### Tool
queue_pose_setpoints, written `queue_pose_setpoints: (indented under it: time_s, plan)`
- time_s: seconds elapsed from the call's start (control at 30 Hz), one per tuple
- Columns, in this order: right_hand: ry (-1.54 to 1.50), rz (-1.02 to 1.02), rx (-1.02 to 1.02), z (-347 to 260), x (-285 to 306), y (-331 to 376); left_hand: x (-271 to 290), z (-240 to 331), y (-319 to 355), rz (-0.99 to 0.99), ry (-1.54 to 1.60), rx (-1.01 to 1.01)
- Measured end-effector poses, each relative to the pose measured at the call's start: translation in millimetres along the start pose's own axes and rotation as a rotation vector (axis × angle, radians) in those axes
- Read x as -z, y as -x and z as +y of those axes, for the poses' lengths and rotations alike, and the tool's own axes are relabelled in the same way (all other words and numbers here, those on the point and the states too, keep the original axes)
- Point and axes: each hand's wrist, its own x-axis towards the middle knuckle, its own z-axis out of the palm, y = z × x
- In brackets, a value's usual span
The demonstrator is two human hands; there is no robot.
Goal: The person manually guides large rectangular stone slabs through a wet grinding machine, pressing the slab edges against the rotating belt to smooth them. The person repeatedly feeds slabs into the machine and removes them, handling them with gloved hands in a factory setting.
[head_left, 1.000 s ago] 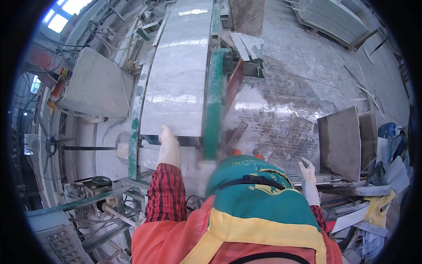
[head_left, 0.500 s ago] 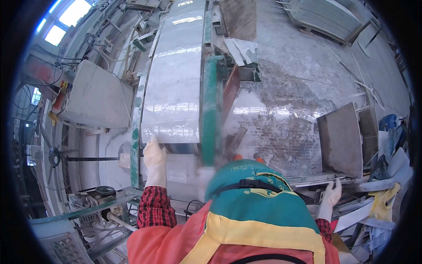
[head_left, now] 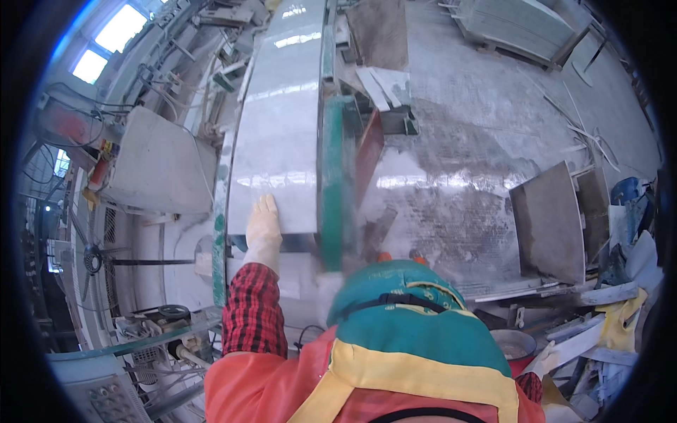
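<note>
A long, pale, glossy slab (head_left: 278,134) stretches away from me between green side rails. My left hand (head_left: 263,224), in a whitish glove, lies flat on the slab's near end with its fingers stretched forward. At the lower right is my right hand (head_left: 544,361), gloved alike and low by my side. Its fingers look loosely extended, though they blend with the pale strips behind them. A round red tub (head_left: 513,344) with greyish contents stands beside that hand. Nearest to its fingers is a long white offcut (head_left: 577,340).
A green rail (head_left: 333,183) borders the slab on the right. Brown-grey panels (head_left: 549,224) lean at the right, above a heap of offcuts with a yellow cloth (head_left: 620,321). On the left stand a pale box-shaped cover (head_left: 163,161), a spoked wheel (head_left: 92,259) and a control panel (head_left: 106,391).
My left hand has gone from gripping the slab's near left corner to lying flat, farther in on its surface. My right hand has dropped lower and nearer my body, uncovering the tub.
</note>
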Motion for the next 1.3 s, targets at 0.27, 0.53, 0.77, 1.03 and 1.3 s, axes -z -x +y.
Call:
queue_pose_setpoints:
  time_s: [0.27, 0.53, 0.77, 1.03, 1.3]
  plan:
    - [0.278, 0.622, 0.596, -41, 48, 29, 11, -9, -10, -0.126, 0.014, 0.052]
    - [0.251, 0.601, 0.436, -117, 119, 71, 8, -1, -17, -0.144, 0.076, 0.053]
    - [0.242, 0.555, 0.394, -126, 143, 74, 12, -5, -19, -0.198, 0.047, 0.057]
    - [0.255, 0.500, 0.322, -126, 139, 76, 19, -3, -18, -0.220, 0.074, 0.066]
    - [0.259, 0.447, 0.236, -130, 141, 84, 12, -5, -25, -0.233, 0.067, 0.065]
